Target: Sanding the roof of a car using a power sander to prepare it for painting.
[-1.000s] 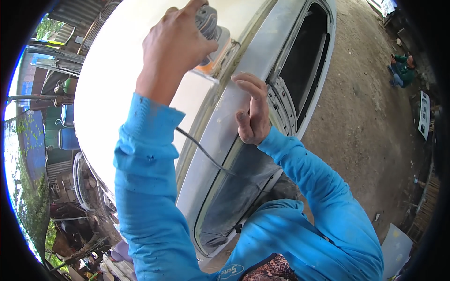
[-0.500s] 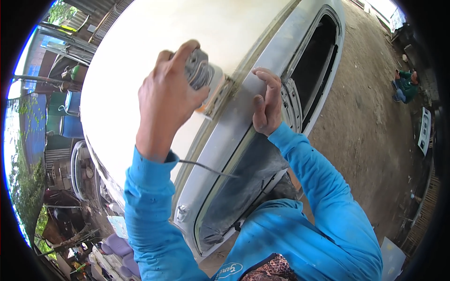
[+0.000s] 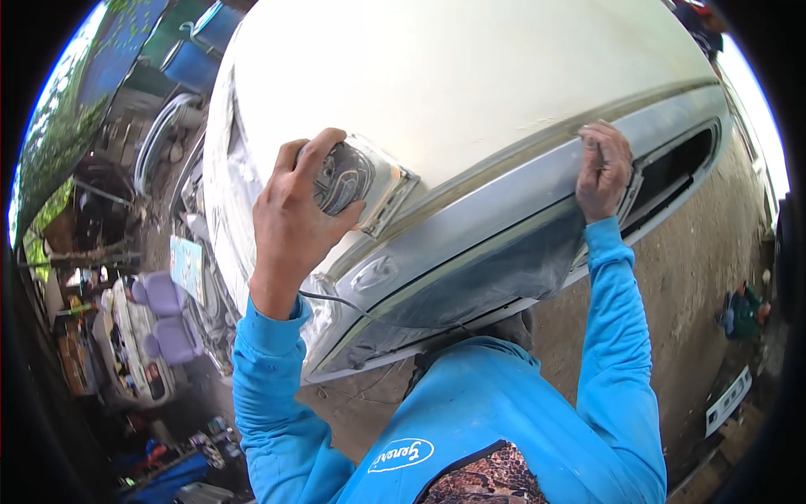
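Note:
My left hand (image 3: pixel 298 206) is closed over a grey, dusty sander (image 3: pixel 361 189) with a square pad, which sits on the car's cream roof (image 3: pixel 453 67) beside the grooved roof edge. A cable (image 3: pixel 378 319) runs from beneath that wrist down across the grey side of the car (image 3: pixel 453 231). My right hand (image 3: pixel 603 172) rests on the roof edge farther right, beside the dark window opening (image 3: pixel 667 181), its fingers loosely bent with nothing visible in them. The nearer side window is covered with dusty grey film.
Dirt ground (image 3: pixel 655 311) lies right of the car. A person in green (image 3: pixel 743 315) is low on it near a loose white panel (image 3: pixel 727 401); another person (image 3: pixel 701 21) is partly visible beyond the roof. Blue barrels (image 3: pixel 189 67), purple seats (image 3: pixel 168 315) and scrap parts crowd the left.
The view has turned, so the car lies more crosswise. My left hand and the sander have slid along the roof toward its left end, away from my right hand, which stays on the edge.

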Tool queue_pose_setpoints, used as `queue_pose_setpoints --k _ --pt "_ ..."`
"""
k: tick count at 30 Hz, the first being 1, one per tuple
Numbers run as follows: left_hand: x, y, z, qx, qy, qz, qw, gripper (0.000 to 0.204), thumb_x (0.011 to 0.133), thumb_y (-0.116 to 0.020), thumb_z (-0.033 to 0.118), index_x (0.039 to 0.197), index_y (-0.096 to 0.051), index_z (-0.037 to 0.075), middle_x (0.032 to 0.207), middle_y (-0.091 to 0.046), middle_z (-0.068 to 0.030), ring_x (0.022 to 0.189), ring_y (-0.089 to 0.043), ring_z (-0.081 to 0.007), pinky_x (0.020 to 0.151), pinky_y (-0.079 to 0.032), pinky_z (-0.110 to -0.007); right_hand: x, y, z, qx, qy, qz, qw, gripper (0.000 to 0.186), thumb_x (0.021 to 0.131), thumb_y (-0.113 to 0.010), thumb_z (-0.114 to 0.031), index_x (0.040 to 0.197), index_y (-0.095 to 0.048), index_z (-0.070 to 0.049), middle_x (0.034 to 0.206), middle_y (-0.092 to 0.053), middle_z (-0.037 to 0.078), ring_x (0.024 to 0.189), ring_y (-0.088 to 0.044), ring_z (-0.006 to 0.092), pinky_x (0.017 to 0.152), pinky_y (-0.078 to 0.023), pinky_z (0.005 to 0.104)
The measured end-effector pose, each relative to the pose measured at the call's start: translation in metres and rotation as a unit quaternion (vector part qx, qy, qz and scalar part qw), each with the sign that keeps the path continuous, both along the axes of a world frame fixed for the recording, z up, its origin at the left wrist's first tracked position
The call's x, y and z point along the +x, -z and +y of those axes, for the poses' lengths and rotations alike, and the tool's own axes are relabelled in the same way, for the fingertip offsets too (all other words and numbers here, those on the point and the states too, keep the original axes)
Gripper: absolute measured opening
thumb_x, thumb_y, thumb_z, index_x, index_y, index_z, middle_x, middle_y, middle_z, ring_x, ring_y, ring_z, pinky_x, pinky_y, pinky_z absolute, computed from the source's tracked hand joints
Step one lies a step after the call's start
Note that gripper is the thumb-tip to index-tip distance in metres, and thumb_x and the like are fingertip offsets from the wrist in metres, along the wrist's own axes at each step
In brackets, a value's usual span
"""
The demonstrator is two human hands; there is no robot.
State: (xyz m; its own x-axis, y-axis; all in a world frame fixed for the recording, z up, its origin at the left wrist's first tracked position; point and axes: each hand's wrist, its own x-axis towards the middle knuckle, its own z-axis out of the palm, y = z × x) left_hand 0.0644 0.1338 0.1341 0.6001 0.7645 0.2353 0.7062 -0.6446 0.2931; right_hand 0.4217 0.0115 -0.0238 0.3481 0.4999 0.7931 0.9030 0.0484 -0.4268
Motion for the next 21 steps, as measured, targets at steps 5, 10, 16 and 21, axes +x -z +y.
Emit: queue_pose_setpoints --k 5,10,16,21 --pt "-0.074 0.015 0.000 -0.019 -0.056 -0.042 0.997 0.079 0.063 -0.086 0.002 0.136 -0.058 0.012 0.122 -0.063 -0.0121 0.111 -0.066 -0.0287 0.096 -0.055 -0.040 -0.003 0.000 0.000 -0.023 0.017 -0.008 1.000 0.020 0.100 -0.058 -0.017 0.090 -0.071 -0.006 0.099 -0.073 0.010 0.106 -0.066 0.0309 0.099 -0.045 0.0403" --pt "-0.095 0.019 0.005 -0.041 -0.093 -0.055 0.993 0.080 0.064 -0.086 0.002 0.138 -0.057 0.010 0.125 -0.063 -0.0116 0.114 -0.064 -0.0270 0.100 -0.055 -0.040 -0.002 -0.001 0.000 -0.032 0.018 -0.013 0.999 0.022 0.100 -0.056 -0.019 0.088 -0.069 -0.006 0.097 -0.072 0.010 0.104 -0.065 0.0304 0.097 -0.045 0.0399" --pt "-0.043 0.012 -0.005 -0.021 -0.045 -0.046 0.998 0.078 0.064 -0.084 0.003 0.136 -0.059 0.012 0.122 -0.064 -0.0128 0.112 -0.066 -0.0299 0.096 -0.056 -0.041 -0.003 0.000 0.000 -0.040 0.026 -0.015 0.999 0.021 0.100 -0.056 -0.019 0.088 -0.068 -0.006 0.097 -0.071 0.010 0.103 -0.064 0.0302 0.096 -0.044 0.0399" --pt "0.015 0.008 -0.007 0.050 0.002 -0.032 0.998 0.067 0.069 -0.084 0.015 0.131 -0.061 0.024 0.112 -0.066 -0.0115 0.094 -0.072 -0.0316 0.079 -0.062 -0.042 -0.001 0.001 -0.001 -0.037 0.026 -0.019 0.999 0.022 0.100 -0.056 -0.020 0.089 -0.069 -0.005 0.098 -0.071 0.011 0.103 -0.065 0.0300 0.097 -0.044 0.0391"
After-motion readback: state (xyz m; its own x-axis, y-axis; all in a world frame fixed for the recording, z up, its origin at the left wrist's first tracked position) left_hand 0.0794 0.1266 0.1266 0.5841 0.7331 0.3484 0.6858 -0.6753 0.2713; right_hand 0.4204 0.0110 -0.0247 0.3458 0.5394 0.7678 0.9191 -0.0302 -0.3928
